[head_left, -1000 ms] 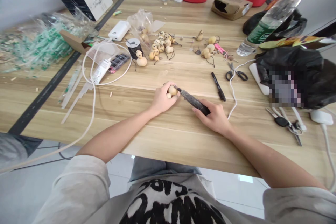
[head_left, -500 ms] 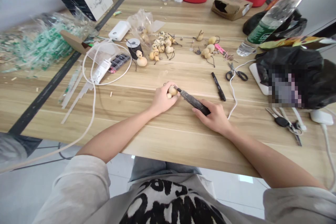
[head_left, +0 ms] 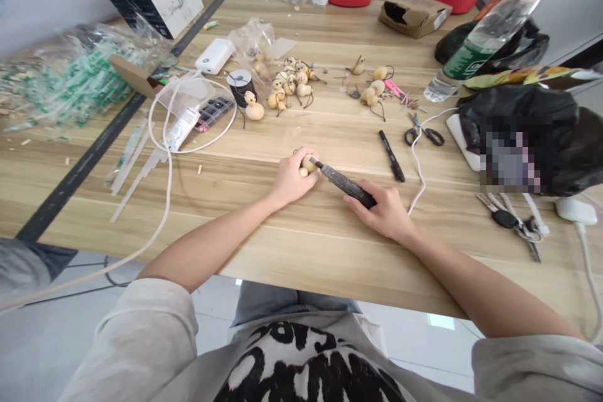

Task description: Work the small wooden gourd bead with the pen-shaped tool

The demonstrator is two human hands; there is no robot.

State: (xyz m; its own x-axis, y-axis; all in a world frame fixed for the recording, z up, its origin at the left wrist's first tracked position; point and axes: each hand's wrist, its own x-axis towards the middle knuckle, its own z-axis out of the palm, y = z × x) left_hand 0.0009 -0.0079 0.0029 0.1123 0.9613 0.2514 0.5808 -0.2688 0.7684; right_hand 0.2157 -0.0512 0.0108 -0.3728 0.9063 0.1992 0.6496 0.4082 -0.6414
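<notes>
Slightly leftward had gone the dark handheld tool (head_left: 347, 186) since half a second before, its narrow tip now overlapping the held gourd (head_left: 307, 164) rather than standing at its right edge; the right hand (head_left: 387, 210) had slid a touch with it, while the left hand (head_left: 293, 179) had kept its place.

With the gourd as the clock's centre and twelve pointing away from the person, the right hand lay at four o'clock, fingers and thumb wrapped around the tool's rear half, the shaft slanting toward ten. Its forearm came in from the lower right, also aimed at ten, the elbow bent outward. The left hand clasped the gourd just above the wooden table (head_left: 282, 251), fingers curved over the far side and thumb along the near side, its forearm reaching up toward two o'clock. Whether the tip pressed into the gourd could not be told.

Near twelve o'clock sat a cluster of small gourds (head_left: 289, 78); at eleven stood a spool of black cord (head_left: 241, 89). Toward three lay a black marker (head_left: 392, 156), with scissors (head_left: 414, 132) just beyond it.
</notes>
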